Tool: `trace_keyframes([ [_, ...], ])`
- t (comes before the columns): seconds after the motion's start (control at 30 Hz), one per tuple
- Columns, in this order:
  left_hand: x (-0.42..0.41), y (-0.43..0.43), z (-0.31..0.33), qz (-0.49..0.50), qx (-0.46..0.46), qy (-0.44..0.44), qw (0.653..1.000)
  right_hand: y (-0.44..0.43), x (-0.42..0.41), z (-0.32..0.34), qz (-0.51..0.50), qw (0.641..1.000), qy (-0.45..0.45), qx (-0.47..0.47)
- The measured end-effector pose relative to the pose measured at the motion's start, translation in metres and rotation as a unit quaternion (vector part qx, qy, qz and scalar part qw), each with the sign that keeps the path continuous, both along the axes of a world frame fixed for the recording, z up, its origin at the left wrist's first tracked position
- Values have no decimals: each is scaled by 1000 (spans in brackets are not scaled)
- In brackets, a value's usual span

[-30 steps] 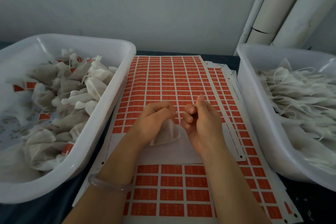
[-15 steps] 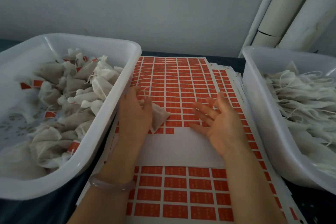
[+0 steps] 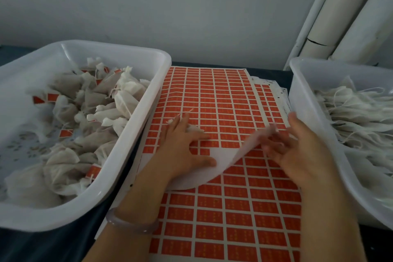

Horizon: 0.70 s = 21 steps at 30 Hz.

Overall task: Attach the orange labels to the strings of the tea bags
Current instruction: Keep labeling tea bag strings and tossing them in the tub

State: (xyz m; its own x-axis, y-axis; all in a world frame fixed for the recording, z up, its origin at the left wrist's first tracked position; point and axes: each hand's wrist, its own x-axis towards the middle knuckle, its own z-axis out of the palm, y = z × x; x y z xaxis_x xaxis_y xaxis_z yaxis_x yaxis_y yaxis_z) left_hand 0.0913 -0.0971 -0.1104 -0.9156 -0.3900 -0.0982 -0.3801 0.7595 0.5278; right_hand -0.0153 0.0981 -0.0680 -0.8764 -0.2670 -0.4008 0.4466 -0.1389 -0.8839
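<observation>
Left hand (image 3: 185, 147) lies flat on the label sheet (image 3: 223, 95), pinning a tea bag (image 3: 194, 128) — its string (image 3: 188, 112) runs toward the sheet's far edge. Right hand (image 3: 297, 153) is blurred — grip unclear.

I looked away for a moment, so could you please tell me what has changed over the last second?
The hands parted: the left hand moved left with the tea bag and now presses flat on the top label sheet. The right hand, blurred, swung right and lifts that sheet's bare white corner, grip unclear. The left bin and right bin stayed put.
</observation>
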Motion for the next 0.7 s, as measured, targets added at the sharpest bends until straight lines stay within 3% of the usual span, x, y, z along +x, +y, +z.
trace_keyframes([
  [0.07, -1, 0, -4, 5, -4, 8, 1000, -8, 3, -3, -34, 994, -63, -78],
  [0.27, -2, -1, -5, 8, -4, -6, 1000, -6, 4, -16, 19, 989, -102, -106],
  [0.43, -1, -1, -3, 7, 15, -2, 1000, -1, 15, -18, 147, 980, -37, -128],
  [0.5, -1, 1, 0, 10, 36, 20, 999, -7, 19, -23, 164, 973, -22, -160],
  [0.6, -2, 9, 4, 24, 90, 89, 992, -23, 31, -27, 193, 953, -94, -214],
  [0.7, -4, 20, 4, 27, 90, 129, 987, -36, 39, -32, 148, 950, -87, -261],
])
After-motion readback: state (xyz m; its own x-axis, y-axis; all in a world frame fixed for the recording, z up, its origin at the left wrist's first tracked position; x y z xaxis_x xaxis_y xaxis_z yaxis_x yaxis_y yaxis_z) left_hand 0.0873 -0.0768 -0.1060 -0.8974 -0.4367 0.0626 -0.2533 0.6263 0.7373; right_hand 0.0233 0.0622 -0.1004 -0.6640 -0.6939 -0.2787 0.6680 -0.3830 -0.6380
